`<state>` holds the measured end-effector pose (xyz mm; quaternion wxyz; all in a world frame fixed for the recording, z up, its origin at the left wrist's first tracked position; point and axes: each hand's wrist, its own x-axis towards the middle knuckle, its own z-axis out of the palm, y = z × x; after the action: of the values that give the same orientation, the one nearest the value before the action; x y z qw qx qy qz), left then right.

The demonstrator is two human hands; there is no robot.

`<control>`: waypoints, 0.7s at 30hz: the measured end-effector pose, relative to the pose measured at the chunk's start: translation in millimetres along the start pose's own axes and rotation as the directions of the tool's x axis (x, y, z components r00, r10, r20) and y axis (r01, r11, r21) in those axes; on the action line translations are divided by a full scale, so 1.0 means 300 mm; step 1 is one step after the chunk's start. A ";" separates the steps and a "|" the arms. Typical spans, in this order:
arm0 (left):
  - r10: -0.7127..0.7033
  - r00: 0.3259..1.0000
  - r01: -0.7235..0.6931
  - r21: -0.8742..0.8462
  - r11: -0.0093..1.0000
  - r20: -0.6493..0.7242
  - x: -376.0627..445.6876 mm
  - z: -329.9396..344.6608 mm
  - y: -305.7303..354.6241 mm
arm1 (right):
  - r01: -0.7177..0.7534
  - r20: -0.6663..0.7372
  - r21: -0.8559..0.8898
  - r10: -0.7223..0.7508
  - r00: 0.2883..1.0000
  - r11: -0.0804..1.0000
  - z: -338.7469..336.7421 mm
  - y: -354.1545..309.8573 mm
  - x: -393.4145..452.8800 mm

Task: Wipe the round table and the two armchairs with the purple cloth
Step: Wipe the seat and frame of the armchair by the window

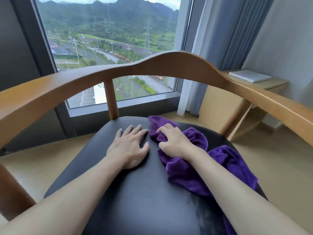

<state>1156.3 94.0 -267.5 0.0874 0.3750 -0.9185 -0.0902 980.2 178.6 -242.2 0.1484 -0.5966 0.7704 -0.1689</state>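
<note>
The right hand (pixel 172 141) grips the bunched purple cloth (pixel 189 167) on the wooden armchair's black leather seat (pixel 135 192) at frame centre, the left hand (pixel 130 146) flat beside it, so one armchair looks mid-wipe, the round table out of view

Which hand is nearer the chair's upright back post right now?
Left. The left hand lies flat on the black seat just below the back post; the right hand, gripping the purple cloth, sits farther to the right.
</note>
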 end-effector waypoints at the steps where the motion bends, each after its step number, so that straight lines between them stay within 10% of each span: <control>1: 0.000 1.000 0.000 0.000 1.000 -0.002 -0.002 0.003 0.003 | 0.008 0.042 0.056 -0.010 0.999 0.998 -0.015 0.003 -0.022; 8: -0.004 0.999 0.004 -0.003 1.000 -0.031 0.009 0.008 -0.002 | 0.149 -0.185 0.240 -0.106 0.977 0.959 -0.103 -0.011 0.093; 13: -0.003 1.000 0.003 0.004 1.000 -0.029 0.011 0.014 -0.002 | -0.050 -0.024 -0.176 0.046 0.999 0.983 0.048 0.018 0.223; 21: 0.012 0.999 -0.012 0.000 1.000 -0.032 0.006 0.008 -0.004 | 0.115 -0.127 -0.057 -0.121 0.984 0.992 0.017 0.024 0.096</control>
<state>1155.4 92.1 -270.0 0.1026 0.3708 -0.9192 -0.0835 969.1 151.8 -250.7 0.0728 -0.6323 0.7457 -0.1969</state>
